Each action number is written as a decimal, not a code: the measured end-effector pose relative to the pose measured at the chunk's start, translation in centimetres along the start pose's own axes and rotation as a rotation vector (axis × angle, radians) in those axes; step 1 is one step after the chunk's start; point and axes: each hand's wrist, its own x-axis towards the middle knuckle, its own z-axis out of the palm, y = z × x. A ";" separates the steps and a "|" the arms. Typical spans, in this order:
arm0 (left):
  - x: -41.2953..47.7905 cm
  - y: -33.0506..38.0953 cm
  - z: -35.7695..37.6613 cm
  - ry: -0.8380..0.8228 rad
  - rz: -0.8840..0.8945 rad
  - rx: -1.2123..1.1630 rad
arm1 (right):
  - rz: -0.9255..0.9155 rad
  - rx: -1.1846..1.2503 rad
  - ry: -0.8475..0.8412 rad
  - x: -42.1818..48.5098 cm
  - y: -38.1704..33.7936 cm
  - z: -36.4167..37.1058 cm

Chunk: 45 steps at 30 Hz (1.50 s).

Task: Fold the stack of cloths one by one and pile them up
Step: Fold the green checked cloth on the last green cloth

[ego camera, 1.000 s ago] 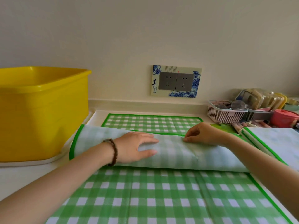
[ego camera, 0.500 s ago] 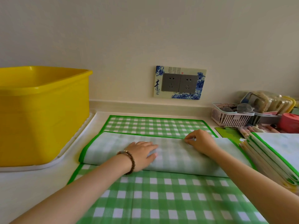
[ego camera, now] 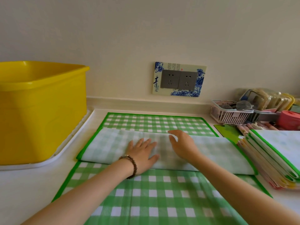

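On the counter (ego camera: 32,184) | green checked cloth (ego camera: 162,200) lies spread, pale flap (ego camera: 105,145) folded across its middle | left hand (ego camera: 142,153) flat, pressing flap | right hand (ego camera: 181,143) loose, grasping nothing | risk: crease skews or flap springs open if pressure lifts.

green-and-white checked cloth (ego camera: 154,200), yellow tub (ego camera: 40,111), pink basket (ego camera: 227,115)

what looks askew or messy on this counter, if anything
Nothing is spilled or damaged. The stack of cloths on the right is fanned, its edges stepped rather than squared. The folded band of the green checked cloth lies fairly straight beneath the left hand and right hand.
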 end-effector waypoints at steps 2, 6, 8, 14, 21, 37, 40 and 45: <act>0.1 0.1 0.2 0.015 -0.010 0.007 | -0.004 -0.052 -0.080 -0.8 -1.4 1.4; 0.0 0.1 0.4 0.034 -0.007 0.034 | 0.022 -0.186 -0.175 -2.1 -1.8 3.4; 0.0 0.1 0.5 0.043 -0.007 0.036 | 0.018 -0.200 -0.183 -2.4 -1.5 3.4; -0.1 -0.2 0.7 0.031 -0.006 0.036 | 0.034 -0.199 -0.212 -3.3 0.9 1.8; -0.2 -0.4 0.6 0.008 0.024 0.027 | 0.181 -0.297 -0.237 -4.9 7.3 -2.8; 0.0 -0.2 0.5 -0.014 0.010 0.021 | 0.262 -0.268 -0.263 -5.8 9.5 -5.2; 0.1 -0.3 0.6 -0.015 0.008 0.025 | 0.107 -0.230 -0.296 -5.8 5.6 -3.6; 0.1 -0.2 0.6 -0.018 -0.012 0.008 | -0.077 -0.214 -0.320 -6.0 0.9 -0.6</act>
